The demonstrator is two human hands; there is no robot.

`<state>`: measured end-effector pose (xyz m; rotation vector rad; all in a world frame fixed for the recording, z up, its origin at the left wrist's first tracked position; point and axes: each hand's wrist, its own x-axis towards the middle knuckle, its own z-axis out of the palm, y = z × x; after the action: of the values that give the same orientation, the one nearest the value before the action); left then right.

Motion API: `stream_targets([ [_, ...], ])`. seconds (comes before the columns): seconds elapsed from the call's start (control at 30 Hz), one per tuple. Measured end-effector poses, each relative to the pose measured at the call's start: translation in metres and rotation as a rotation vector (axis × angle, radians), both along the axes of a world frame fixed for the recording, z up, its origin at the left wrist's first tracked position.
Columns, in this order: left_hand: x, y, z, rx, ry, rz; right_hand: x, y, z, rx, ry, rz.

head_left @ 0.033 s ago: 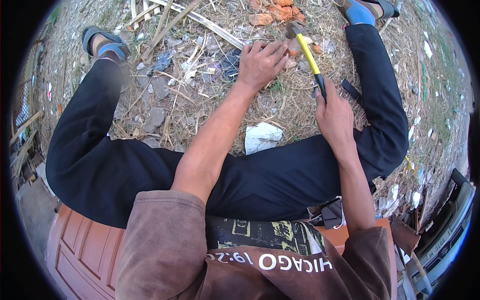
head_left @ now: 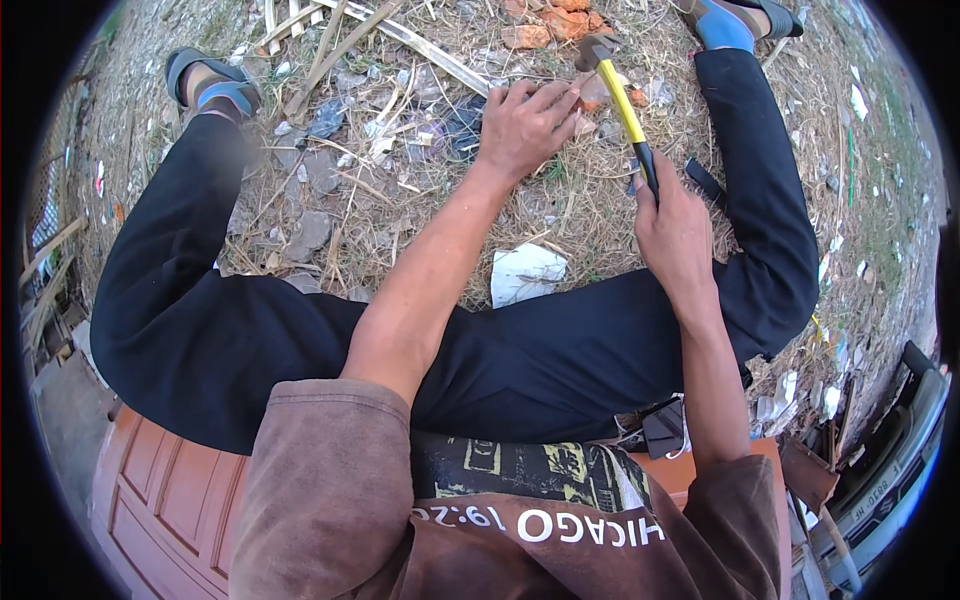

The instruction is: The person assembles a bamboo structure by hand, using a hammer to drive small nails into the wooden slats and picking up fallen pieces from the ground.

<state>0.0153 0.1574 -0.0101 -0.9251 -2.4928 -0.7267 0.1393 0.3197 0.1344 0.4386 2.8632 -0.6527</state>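
In my right hand is a hammer with a yellow and black handle; the fingers are wrapped round the black grip. Its metal head points away from me, just beyond and to the right of my left fingertips. My left hand is low over the ground with its fingers bent and the tips drawn together. Whatever is under those fingers is too hidden to make out. A thin wooden strip runs from the far left to the back of this hand. Orange brick pieces lie just beyond the hammer head.
Dry straw and litter cover the ground between my spread legs. A white broken slab lies close to my thigh. More wooden strips are at the far left. An orange-brown panelled board is beneath me; a vehicle stands at the right.
The hammer and my right hand have shifted very slightly to the right and nearer me. My left hand stays in nearly the same place.
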Motion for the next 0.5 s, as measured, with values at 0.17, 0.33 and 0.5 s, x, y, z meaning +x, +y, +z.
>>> stream_targets([
  [0.17, -0.001, -0.001, -0.001, -0.047, 0.016, 0.011, -0.017, 0.001, 0.024, -0.101, 0.135, -0.038],
  [0.33, -0.003, -0.001, 0.002, -0.04, 0.014, -0.005, -0.003, 0.01, 0.013, -0.05, 0.027, -0.038],
  [0.5, -0.004, -0.001, -0.002, -0.022, 0.018, -0.017, 0.004, 0.01, 0.001, -0.019, -0.016, -0.013],
])
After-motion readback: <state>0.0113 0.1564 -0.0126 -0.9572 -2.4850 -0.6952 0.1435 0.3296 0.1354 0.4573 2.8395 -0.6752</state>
